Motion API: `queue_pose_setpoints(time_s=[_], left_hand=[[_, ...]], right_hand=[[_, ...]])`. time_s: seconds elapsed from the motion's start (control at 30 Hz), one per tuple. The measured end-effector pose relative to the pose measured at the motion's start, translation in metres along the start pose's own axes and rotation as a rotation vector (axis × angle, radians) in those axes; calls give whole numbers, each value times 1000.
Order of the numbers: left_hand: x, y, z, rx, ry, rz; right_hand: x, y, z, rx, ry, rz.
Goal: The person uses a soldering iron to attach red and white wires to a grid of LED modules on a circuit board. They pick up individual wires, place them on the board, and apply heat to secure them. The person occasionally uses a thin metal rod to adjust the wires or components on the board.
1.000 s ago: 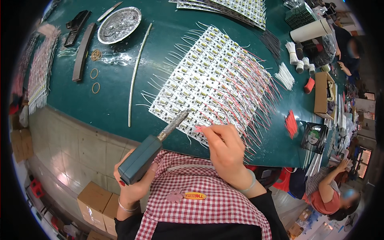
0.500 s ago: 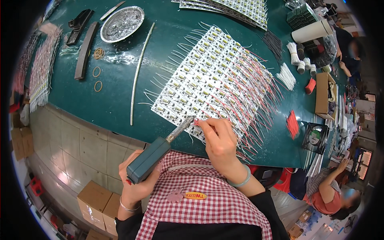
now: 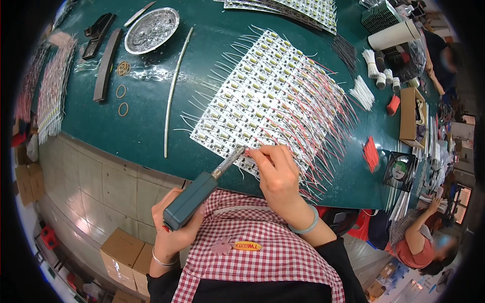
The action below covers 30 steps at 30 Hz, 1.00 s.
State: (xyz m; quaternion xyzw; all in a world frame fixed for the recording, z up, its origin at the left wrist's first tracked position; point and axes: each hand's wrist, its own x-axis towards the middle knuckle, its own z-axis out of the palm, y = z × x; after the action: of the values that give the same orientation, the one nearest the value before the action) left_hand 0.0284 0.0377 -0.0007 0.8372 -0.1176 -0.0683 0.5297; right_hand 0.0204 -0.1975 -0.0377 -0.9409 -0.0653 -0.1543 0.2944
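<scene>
My left hand point(image 3: 174, 230) grips a teal soldering iron point(image 3: 194, 197) whose metal tip points up at the near edge of a white panel of small circuit boards point(image 3: 268, 96) with white and red wires. My right hand point(image 3: 278, 174) rests on that near edge, fingers pinched on a thin wire right beside the iron's tip. The panel lies on a dark green table point(image 3: 146, 126).
A round foil dish point(image 3: 151, 22), a long white rod point(image 3: 174, 93), rubber bands point(image 3: 123, 93) and dark tools point(image 3: 103, 65) lie at the left. Red wire bundles point(image 3: 370, 153), a cardboard box point(image 3: 409, 113) and white rolls point(image 3: 394, 34) sit right. Another person point(image 3: 424, 242) works at lower right.
The soldering iron's tip has moved right and closer to the panel's near edge, meeting my right hand's fingertips. My right hand has shifted slightly along that edge.
</scene>
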Motion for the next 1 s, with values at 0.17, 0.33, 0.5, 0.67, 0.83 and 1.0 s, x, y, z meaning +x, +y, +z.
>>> queue_pose_setpoints(time_s=[0.17,0.33,0.5,0.67,0.83,1.0], left_hand=[[-1,1,0,4,14,8],[-9,-4,-4,-44,13,-97],[-7,-2,-5,-13,13,-42],[-7,-2,-3,-12,-14,-41],[-3,0,4,-13,28,13],[-6,-2,5,-58,41,-29]], right_hand=[[0,0,-1,1,-2,-2],[0,0,-1,-4,-11,3],[0,-1,-1,-5,-9,1],[0,-1,0,-13,-5,7],[1,-2,1,-27,11,3],[1,-2,2,-34,9,14]])
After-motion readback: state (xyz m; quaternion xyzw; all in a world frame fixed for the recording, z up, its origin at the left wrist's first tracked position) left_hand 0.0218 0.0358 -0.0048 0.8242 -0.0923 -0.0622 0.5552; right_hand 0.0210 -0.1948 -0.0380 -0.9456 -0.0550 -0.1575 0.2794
